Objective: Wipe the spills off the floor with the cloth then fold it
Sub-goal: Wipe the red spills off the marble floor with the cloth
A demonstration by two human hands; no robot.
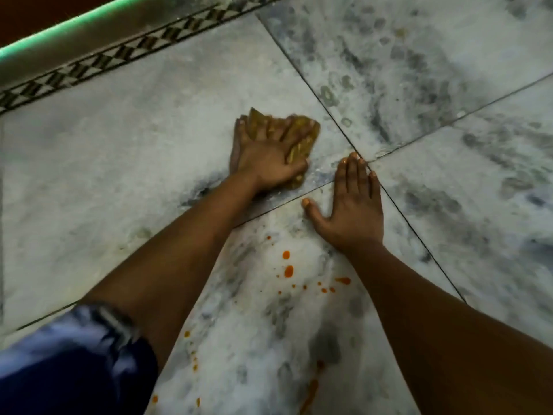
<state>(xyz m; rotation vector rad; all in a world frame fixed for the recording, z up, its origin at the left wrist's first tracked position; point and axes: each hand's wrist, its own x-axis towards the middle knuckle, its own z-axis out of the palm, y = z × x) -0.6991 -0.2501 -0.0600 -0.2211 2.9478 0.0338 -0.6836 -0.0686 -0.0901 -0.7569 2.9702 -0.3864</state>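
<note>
A crumpled mustard-yellow cloth [302,142] lies on the grey-white marble floor [119,175], in the middle of the view. My left hand [266,163] presses down on it with fingers spread across the fabric, and the cloth bunches up between them. My right hand [353,205] lies flat on the floor just to the right, fingers straight, palm down, apart from the cloth. Orange spill drops [288,266] dot the tile between my forearms, nearer to me than both hands. More orange spots [194,359] and an orange streak [311,395] sit close to the bottom edge.
A patterned black-and-white border strip [98,64] runs along the far left, with a raised ledge edged in green [59,28] behind it. Dark tile joints [419,139] cross beside my right hand. My blue sleeve [68,363] fills the bottom left corner.
</note>
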